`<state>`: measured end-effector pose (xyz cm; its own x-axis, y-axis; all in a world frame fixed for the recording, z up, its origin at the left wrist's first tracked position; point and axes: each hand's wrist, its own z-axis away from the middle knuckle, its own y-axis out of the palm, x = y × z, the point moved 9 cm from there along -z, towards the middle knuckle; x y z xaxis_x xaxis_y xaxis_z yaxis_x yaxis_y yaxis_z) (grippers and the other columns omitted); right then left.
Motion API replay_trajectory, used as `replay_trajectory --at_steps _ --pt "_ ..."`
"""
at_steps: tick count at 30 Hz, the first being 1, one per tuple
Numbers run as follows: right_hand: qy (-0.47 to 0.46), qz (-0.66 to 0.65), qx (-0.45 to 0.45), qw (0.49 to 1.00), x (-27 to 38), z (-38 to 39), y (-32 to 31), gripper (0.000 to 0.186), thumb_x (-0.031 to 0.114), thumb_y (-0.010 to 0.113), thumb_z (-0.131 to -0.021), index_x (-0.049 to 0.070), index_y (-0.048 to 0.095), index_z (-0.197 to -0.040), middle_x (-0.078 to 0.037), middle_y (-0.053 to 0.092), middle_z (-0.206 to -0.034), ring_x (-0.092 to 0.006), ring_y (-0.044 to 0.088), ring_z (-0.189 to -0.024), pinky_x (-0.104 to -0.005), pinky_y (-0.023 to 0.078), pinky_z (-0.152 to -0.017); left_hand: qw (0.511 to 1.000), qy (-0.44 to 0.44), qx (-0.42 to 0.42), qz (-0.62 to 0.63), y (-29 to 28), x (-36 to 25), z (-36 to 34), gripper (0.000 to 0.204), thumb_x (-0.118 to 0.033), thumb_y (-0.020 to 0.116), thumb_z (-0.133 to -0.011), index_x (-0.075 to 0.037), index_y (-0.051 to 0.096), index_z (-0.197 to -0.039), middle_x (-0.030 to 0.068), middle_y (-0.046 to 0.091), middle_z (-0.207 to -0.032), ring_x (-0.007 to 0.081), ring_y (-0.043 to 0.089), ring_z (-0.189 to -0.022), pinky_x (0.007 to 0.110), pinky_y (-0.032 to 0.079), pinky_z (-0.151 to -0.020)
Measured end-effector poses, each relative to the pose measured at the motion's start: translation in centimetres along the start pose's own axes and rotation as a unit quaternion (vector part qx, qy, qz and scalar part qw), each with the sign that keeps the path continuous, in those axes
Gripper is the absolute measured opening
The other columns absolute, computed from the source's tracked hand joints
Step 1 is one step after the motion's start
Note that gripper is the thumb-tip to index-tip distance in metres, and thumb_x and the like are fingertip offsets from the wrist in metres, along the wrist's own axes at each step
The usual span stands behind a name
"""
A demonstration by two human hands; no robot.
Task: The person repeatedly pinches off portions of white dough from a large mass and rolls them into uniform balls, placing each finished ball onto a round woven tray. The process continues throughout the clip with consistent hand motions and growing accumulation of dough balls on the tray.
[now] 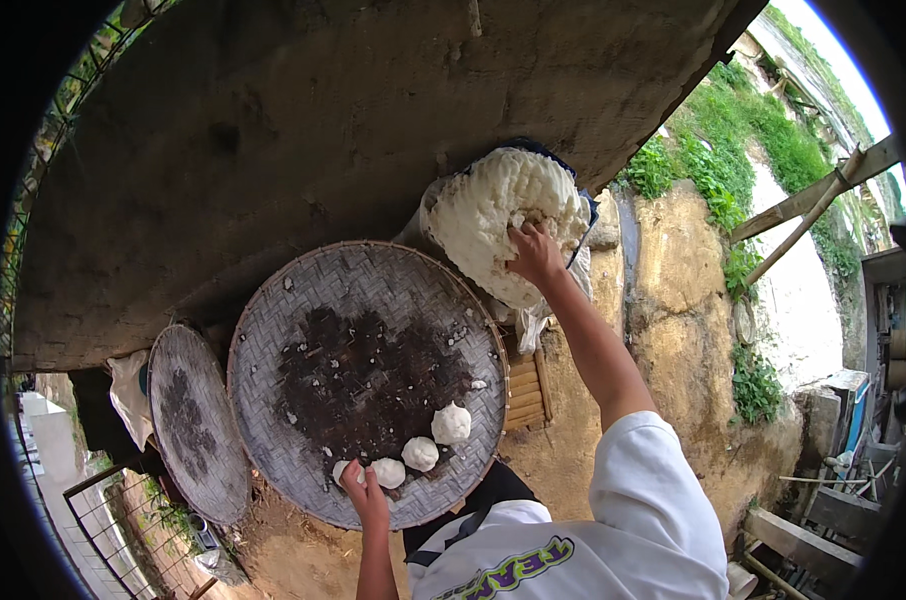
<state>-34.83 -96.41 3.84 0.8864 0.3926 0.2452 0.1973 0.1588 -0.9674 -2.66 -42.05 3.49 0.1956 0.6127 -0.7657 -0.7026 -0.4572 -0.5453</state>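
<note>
On the near rim of a large round woven bamboo tray (263, 300), my left hand (370, 497) closes round a white doughy ball (341, 470). Three more such balls lie in a curve to its right: one white ball (388, 472) close by, a second ball (420, 454), and a third ball (452, 424) farthest right. My right hand (538, 252) reaches forward, its fingers curled into a big white doughy mass (473, 220) heaped in an open sack (583, 270). Some of its fingertips are sunk in the mass and hidden.
A second round woven tray (235, 470) leans at the left. Behind the trays rises a brown wall (323, 130). Bamboo slats (525, 392) show beside the large tray. Wooden beams (813, 205) and stacked boards (803, 540) stand at the right, past bare earth ground (663, 300).
</note>
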Motion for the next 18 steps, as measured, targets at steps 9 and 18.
replay_trajectory --at_steps 9,18 --pt "0.012 -0.137 -0.052 0.989 -3.0 -1.6 -2.0 0.059 0.019 0.085 -0.061 0.005 0.071 -0.116 -0.020 0.074 -0.106 -0.0384 0.069 -0.105 -0.0445 0.055 -0.093 0.999 -0.010 0.009 0.032 -0.2 -1.6 -0.7 0.037 -0.023 0.056 -0.106 -0.003 0.049 -0.136 0.0145 0.046 -0.137 0.0283 0.053 -0.126 0.041 0.045 -0.100" --pt "0.217 -0.556 -0.044 0.801 -7.9 -1.4 -3.9 0.070 0.023 0.085 -0.081 0.003 0.055 -0.140 -0.012 0.068 -0.124 -0.0243 0.068 -0.110 -0.0374 0.057 -0.086 0.994 -0.003 0.046 0.098 2.5 -3.1 -2.5 0.038 -0.024 0.061 -0.103 -0.004 0.053 -0.135 0.0116 0.053 -0.135 0.0246 0.055 -0.125 0.038 0.045 -0.099"
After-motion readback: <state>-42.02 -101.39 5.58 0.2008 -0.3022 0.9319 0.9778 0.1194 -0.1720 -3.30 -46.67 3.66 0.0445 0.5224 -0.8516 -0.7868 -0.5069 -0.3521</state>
